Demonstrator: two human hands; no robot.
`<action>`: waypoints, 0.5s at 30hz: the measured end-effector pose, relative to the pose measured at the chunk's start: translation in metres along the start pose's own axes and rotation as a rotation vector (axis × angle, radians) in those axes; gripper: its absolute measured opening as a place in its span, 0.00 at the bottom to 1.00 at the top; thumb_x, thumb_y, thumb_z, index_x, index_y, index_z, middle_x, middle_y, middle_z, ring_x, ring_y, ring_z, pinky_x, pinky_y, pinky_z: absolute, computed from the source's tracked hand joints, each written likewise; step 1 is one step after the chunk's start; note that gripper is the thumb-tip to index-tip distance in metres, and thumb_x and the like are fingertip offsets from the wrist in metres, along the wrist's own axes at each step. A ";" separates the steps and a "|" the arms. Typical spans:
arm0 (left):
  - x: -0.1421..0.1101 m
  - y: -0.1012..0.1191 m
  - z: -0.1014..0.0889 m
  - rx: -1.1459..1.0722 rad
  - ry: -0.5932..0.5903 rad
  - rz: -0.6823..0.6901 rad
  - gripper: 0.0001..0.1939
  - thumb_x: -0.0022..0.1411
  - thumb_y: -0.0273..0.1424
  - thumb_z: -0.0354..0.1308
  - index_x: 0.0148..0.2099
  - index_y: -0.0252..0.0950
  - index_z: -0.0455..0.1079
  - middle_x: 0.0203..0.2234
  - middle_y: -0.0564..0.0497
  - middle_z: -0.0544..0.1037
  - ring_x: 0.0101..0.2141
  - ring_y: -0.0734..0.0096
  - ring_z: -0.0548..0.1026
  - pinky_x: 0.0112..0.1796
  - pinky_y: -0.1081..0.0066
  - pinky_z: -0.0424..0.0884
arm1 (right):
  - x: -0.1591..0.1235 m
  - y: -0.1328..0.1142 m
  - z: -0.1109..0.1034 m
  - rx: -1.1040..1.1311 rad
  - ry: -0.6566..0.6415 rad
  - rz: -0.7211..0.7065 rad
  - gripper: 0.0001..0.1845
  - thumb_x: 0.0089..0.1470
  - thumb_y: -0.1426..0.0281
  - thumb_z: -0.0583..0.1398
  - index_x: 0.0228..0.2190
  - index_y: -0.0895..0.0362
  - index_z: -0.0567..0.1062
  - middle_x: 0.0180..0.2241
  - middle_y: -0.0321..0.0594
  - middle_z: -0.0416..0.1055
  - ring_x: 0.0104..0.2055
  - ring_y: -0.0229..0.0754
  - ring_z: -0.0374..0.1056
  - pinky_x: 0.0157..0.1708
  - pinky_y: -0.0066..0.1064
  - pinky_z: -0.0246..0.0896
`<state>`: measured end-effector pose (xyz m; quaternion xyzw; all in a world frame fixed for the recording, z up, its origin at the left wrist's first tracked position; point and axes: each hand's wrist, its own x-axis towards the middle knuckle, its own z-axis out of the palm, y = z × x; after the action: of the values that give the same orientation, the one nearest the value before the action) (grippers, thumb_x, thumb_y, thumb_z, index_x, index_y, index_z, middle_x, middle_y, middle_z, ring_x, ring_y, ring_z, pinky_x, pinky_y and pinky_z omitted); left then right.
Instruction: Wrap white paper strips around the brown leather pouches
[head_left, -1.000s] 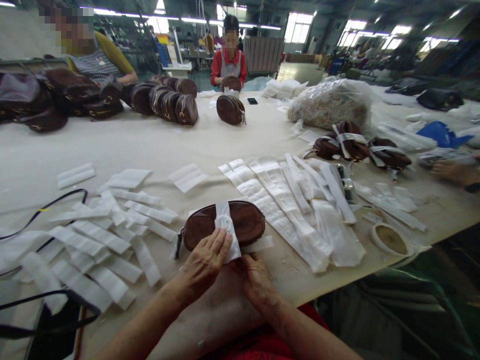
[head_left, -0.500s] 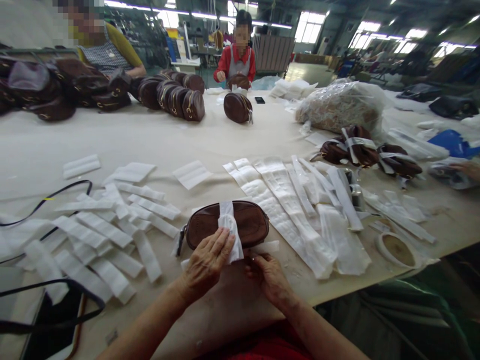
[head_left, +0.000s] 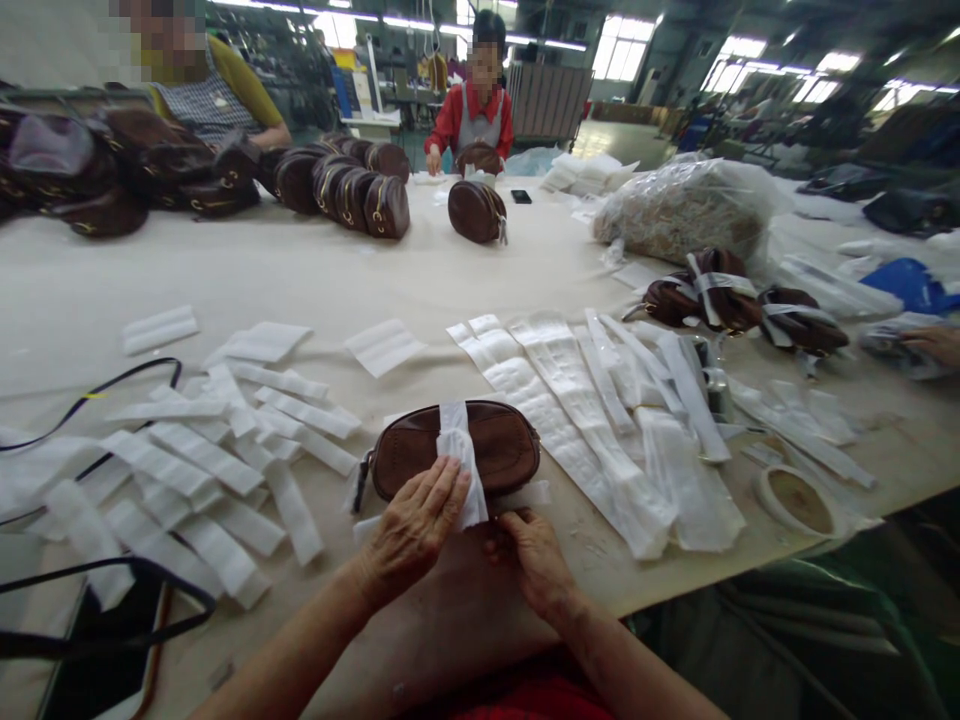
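A brown leather pouch bag (head_left: pixel 405 450) lies on the table before me, with a white wrapping strip (head_left: pixel 453 425) running over its middle. My left hand (head_left: pixel 421 510) rests with flat, outstretched fingers on the strip, pressing it against the pouch's near side. Close to the pouch's lower right edge, my right hand (head_left: pixel 531 552) has its fingers curled together by the strip's lower end. Whatever those fingertips pinch is hidden. Another white strip (head_left: pixel 534 493) pokes out from under the pouch on the right. A zip pull (head_left: pixel 363 480) hangs at the pouch's left end.
Loose white strips (head_left: pixel 202 460) are heaped to the left, and longer wrapping sheets (head_left: pixel 570 430) spread on the right. Strapped pouches (head_left: pixel 724 290), a tape roll (head_left: pixel 796 498) and a plastic-covered bundle (head_left: pixel 682 210) lie further right. Rows of brown bags (head_left: pixel 360 200) and two co-workers are across the table.
My right hand has shifted slightly left, closer under the pouch's near edge. The left hand stays on the strip. Across the table, the red-sleeved co-worker's hand has lowered to the tabletop.
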<state>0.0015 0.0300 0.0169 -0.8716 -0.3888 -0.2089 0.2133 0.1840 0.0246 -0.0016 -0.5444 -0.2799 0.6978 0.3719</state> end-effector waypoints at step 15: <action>-0.002 0.005 0.004 0.031 0.024 -0.002 0.19 0.65 0.19 0.43 0.56 0.24 0.63 0.51 0.33 0.71 0.59 0.52 0.61 0.50 0.60 0.69 | 0.027 -0.052 -0.036 -1.345 -0.070 -1.645 0.11 0.58 0.76 0.57 0.43 0.58 0.73 0.40 0.42 0.75 0.44 0.43 0.65 0.49 0.40 0.58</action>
<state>0.0047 0.0279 0.0119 -0.8652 -0.3903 -0.2135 0.2313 0.2268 0.0761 0.0158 -0.2610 -0.9007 -0.0513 0.3434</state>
